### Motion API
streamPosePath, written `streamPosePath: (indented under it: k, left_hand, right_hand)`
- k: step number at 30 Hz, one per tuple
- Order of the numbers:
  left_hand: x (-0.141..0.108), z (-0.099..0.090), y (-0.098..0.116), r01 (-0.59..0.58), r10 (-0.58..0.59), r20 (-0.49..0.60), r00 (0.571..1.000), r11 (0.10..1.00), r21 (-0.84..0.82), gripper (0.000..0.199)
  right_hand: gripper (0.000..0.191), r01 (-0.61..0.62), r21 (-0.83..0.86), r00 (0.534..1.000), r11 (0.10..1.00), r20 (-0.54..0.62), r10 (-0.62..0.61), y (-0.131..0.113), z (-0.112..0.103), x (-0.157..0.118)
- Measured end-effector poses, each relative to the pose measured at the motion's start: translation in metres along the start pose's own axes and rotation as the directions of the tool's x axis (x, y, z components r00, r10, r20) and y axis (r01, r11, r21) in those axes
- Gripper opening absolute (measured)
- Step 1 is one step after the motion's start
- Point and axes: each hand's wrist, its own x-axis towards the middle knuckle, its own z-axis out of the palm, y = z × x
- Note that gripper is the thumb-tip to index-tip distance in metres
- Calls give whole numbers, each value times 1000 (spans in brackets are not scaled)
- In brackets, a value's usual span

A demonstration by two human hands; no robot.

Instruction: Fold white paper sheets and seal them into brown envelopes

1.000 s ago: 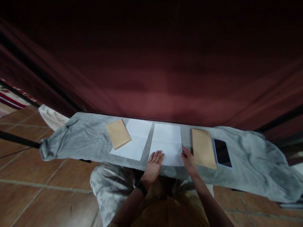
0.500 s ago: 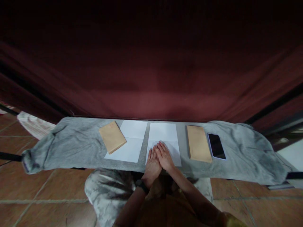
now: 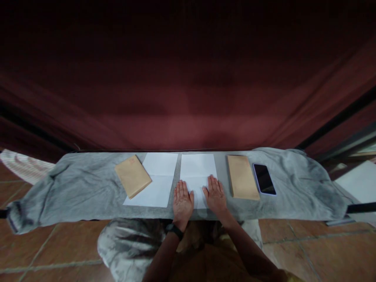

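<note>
A white sheet of paper (image 3: 197, 166) with a crease across its middle lies in front of me. My left hand (image 3: 183, 201) rests flat on its lower left edge, fingers stretched out. On the lower right edge of the same sheet, my right hand (image 3: 215, 195) lies flat too, thumb apart from the fingers. Neither hand grips anything. To the left is a second creased white sheet (image 3: 158, 188), partly covered by a brown envelope stack (image 3: 133, 175). Right of my right hand lies another stack of brown envelopes (image 3: 242, 177).
A phone (image 3: 264, 179) with a dark screen and pale case lies beside the right envelopes. Everything sits on a narrow surface covered with a grey cloth (image 3: 88, 184). Behind it rises a dark red panel (image 3: 188, 129). Tiled floor (image 3: 70, 250) shows below.
My hands were together at the sheet's lower middle, one overlapping the other. Now they are apart, the left at the left edge and the right at the right edge. The view has shifted slightly.
</note>
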Motion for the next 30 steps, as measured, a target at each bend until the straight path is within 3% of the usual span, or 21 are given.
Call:
streamPosePath:
  k: [6,9,14,16,19,25,30]
  left_hand:
    - [-3,3,-4,27,-29,-94,995,999,-25,63]
    - [1,3,6,20,-22,-77,997,999,-27,62]
    - [15,13,45,-195,199,53,979,977,-84,58]
    - [21,18,53,-206,211,66,975,975,-80,58]
    - [25,21,43,-165,167,37,985,985,-55,61]
    - [19,12,-3,-75,75,-19,997,997,2,63]
    - [16,7,-9,-70,70,-6,998,997,32,62]
  right_hand:
    - [60,-25,-62,999,998,-28,23,17,-7,-13]
    - [60,-19,-99,999,995,-35,15,18,-10,-16]
    - [60,0,-210,1000,978,4,1,16,-13,-15]
    - [59,6,-260,1000,965,24,0,15,-13,-14]
    - [60,17,-305,1000,952,19,-12,15,-12,-15]
    - [60,1,-307,1000,952,0,-1,17,-12,-14]
    - [56,-31,-234,999,972,24,38,-14,-1,-3]
